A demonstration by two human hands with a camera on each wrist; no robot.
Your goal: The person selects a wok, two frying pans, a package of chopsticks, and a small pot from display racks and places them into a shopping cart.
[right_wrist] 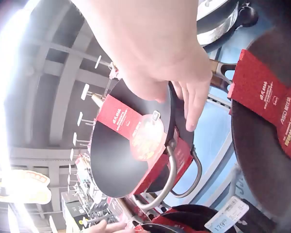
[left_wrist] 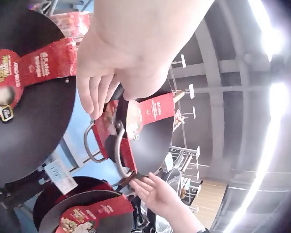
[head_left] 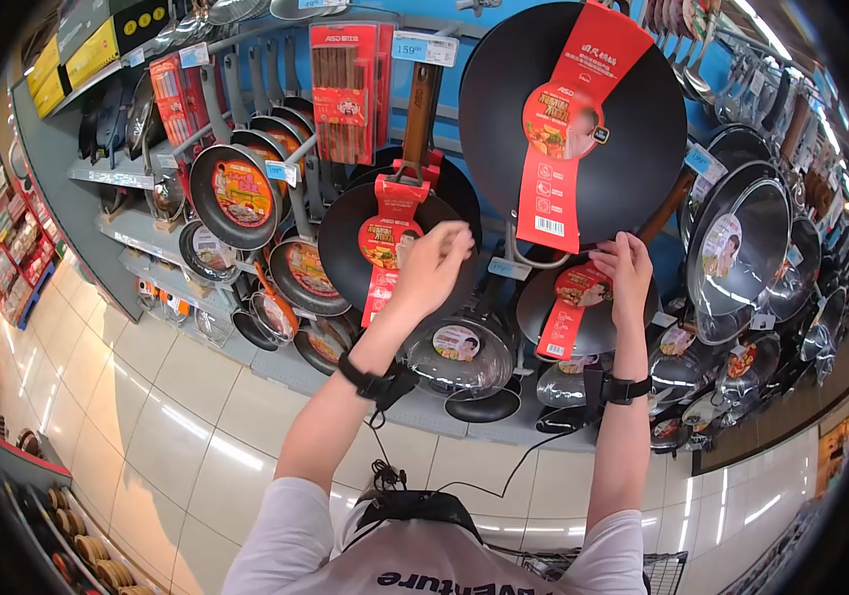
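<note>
A large dark wok [head_left: 494,109] with a red sleeve faces the camera in the head view, its wire loop handle [head_left: 544,264] low down. My right hand [head_left: 631,283] is at its lower right rim, fingers extended; contact is unclear. In the right wrist view that hand [right_wrist: 160,53] overlaps the wok [right_wrist: 109,165], hiding part of the rim. My left hand [head_left: 429,273] is in front of a smaller hanging wok [head_left: 345,243], fingers loosely bent and holding nothing visible. In the left wrist view my left hand [left_wrist: 126,53] partly covers the large wok [left_wrist: 157,141].
Frying pans [head_left: 214,213] hang at the left, near red chopstick packs [head_left: 343,134]. Wrapped pans [head_left: 762,238] crowd the right. Another wok [head_left: 534,307] hangs beneath the large one. Price tags [head_left: 424,49] and metal hooks stick out. A tiled floor [head_left: 186,416] lies below.
</note>
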